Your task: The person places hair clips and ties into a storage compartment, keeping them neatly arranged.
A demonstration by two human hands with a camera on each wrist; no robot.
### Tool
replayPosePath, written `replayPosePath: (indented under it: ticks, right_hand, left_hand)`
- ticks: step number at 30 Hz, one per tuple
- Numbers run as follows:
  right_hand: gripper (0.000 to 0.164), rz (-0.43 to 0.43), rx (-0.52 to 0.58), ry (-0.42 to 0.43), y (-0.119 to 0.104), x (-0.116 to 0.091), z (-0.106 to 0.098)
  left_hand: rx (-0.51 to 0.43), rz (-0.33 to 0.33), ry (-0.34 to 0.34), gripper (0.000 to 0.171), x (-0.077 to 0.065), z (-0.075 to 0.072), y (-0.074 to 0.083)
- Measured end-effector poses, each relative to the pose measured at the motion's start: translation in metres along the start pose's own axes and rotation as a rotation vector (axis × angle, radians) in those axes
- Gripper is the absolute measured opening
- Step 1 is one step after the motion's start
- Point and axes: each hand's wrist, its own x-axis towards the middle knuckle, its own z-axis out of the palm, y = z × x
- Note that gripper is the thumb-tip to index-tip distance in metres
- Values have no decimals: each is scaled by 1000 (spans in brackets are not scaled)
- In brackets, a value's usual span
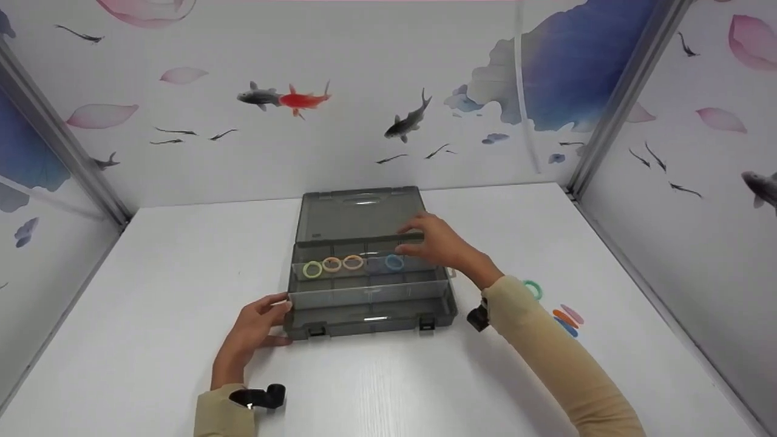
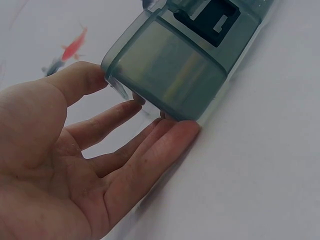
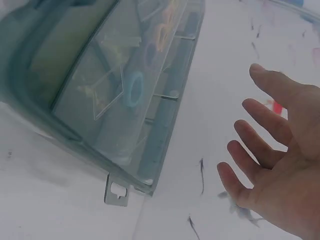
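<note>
A translucent grey compartment case (image 1: 370,332) lies with its lid (image 1: 358,215) laid back. My left hand (image 1: 252,328) touches the case's left end; in the left wrist view its thumb and fairly straight fingers rest against that end. Above the right part of the case is my right hand (image 1: 446,243). Its fingers are spread and hold nothing in the right wrist view. Along a middle row are a yellow-green ring (image 1: 312,277), two peach rings (image 1: 352,268), a faint purple ring (image 3: 151,54) and a blue ring (image 3: 134,104).
On the white table (image 1: 364,388), right of the case, lie a green ring (image 1: 539,290) and slim pink (image 1: 572,314), orange (image 1: 567,318) and blue (image 1: 566,327) pieces. Patterned panels (image 1: 352,158) enclose the back and sides.
</note>
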Motion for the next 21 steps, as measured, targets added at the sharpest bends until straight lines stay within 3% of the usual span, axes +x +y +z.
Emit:
replayPosePath:
  ticks: [11, 21]
  right_hand:
    - [39, -35, 56, 190, 10, -46, -22]
    - [33, -9, 18, 295, 46, -79, -38]
  left_hand:
    - [10, -2, 8, 53, 0, 1, -1]
    - [9, 5, 3, 54, 0, 0, 0]
